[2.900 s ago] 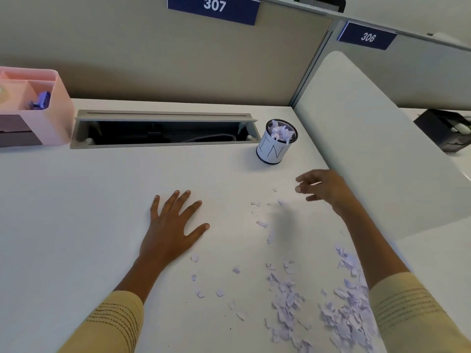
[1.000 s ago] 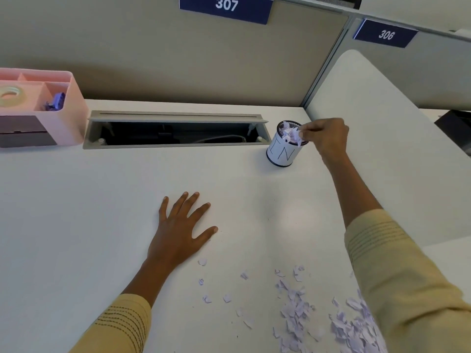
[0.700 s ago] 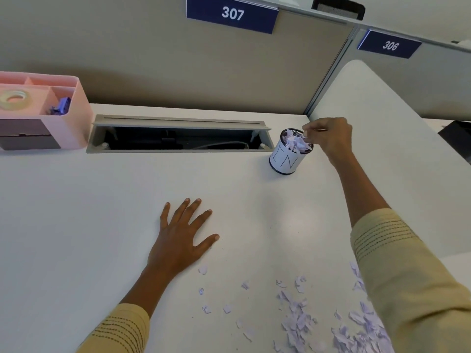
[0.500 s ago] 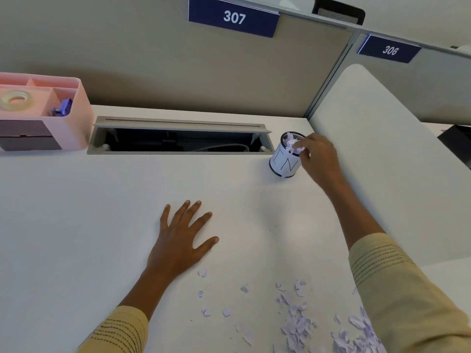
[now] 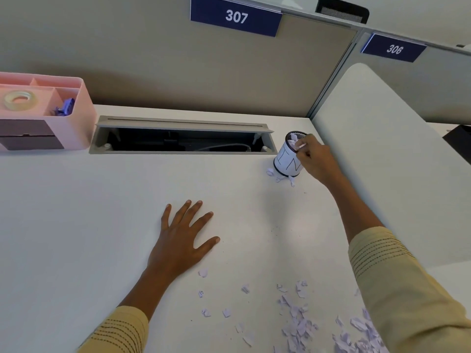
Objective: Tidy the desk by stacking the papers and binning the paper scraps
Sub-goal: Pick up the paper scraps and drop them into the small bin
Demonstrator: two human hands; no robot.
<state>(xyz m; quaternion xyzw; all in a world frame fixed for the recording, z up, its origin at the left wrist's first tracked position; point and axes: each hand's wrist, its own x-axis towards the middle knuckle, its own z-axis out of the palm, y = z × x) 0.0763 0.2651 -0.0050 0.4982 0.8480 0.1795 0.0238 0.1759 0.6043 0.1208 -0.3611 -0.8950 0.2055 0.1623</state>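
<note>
A small round bin (image 5: 285, 161) with a white paper label stands at the back right of the white desk (image 5: 76, 225), filled with pale purple scraps. My right hand (image 5: 317, 161) is against the bin's right side, its fingertips pinching a scrap at the rim. A few fallen scraps (image 5: 279, 175) lie at the bin's foot. Many paper scraps (image 5: 297, 324) are scattered on the near right of the desk. My left hand (image 5: 182, 240) rests flat on the desk, fingers spread, holding nothing.
An open cable tray (image 5: 182, 138) runs along the back of the desk. A pink organiser (image 5: 81, 123) with a tape roll sits at the back left. A white divider panel (image 5: 382, 149) borders the desk on the right, with grey partition walls behind.
My right hand carried scraps up from the desk to the bin and now sits lower against its side. A few scraps have dropped beside the bin. My left hand stayed put.
</note>
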